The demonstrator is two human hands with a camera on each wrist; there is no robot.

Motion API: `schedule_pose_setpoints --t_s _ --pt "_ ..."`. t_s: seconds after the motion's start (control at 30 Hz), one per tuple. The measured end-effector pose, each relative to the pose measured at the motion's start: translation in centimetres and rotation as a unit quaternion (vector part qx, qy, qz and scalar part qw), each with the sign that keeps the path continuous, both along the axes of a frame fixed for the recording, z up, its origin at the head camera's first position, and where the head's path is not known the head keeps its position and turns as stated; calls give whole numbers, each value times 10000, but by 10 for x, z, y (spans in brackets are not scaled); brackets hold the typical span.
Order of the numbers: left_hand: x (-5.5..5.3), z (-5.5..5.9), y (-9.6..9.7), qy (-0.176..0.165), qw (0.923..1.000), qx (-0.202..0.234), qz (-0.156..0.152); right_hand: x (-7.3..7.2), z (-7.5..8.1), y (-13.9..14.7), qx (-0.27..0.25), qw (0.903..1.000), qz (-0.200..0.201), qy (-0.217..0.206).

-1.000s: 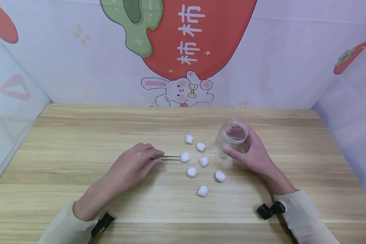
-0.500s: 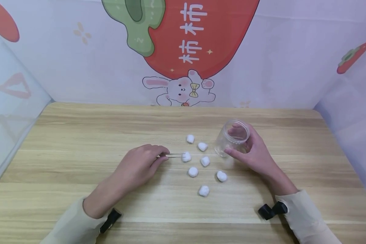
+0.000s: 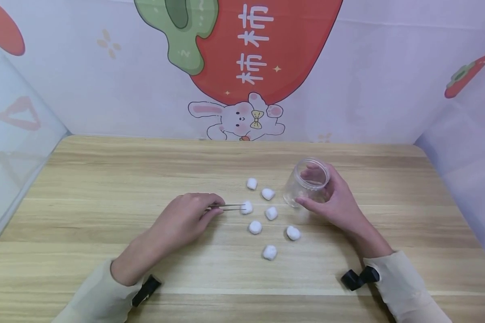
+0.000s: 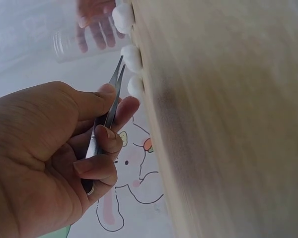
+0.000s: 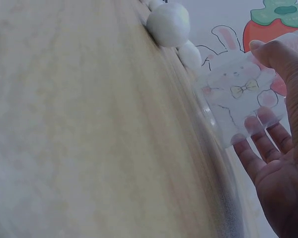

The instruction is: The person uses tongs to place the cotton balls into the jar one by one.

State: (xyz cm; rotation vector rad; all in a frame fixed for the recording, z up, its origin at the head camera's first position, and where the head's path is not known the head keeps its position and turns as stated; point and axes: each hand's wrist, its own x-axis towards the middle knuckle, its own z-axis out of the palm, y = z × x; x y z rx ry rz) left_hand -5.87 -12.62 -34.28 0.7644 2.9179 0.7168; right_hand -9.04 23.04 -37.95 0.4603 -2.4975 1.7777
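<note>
My left hand (image 3: 186, 217) pinches a pair of metal tweezers (image 3: 231, 207) between thumb and fingers. The tweezer tips overlap a white cotton ball (image 3: 247, 208) in the head view, one prong near its middle and one lower. In the left wrist view the slim prongs of the tweezers (image 4: 116, 84) stand slightly apart, close by a cotton ball (image 4: 132, 58). On the right, my right hand (image 3: 341, 204) grips a clear, lidless jar (image 3: 293, 186), thumb at the near side and fingers behind it. The jar leans with its mouth up toward the head camera.
Several more cotton balls lie scattered between the hands, among them one near the jar (image 3: 268, 194) and one closest to me (image 3: 270, 252). The wooden table (image 3: 145, 166) ends at a printed cloth backdrop (image 3: 359, 80). Black devices (image 3: 146, 290) sit at both sleeves.
My left hand has moved a little to the right, bringing the tweezer tips from the cotton ball's left edge to over it. The right hand and jar stay in place.
</note>
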Motion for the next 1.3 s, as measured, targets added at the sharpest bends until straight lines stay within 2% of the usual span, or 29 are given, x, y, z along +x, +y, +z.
schedule_pose_setpoints --t_s 0.23,0.57,1.07,1.3 --pt "-1 -1 1 -88 9999 -50 31 -1 0 0 -5 10000 -16 21" --pt "-3 -4 1 -422 9991 -55 -18 0 0 1 47 10000 -36 -55" --pt "-5 -8 -4 -176 9998 -4 52 1 -2 1 -9 10000 -26 -65" --pt "-5 -11 -4 -74 9997 1 243 1 -3 2 21 10000 -48 -70"
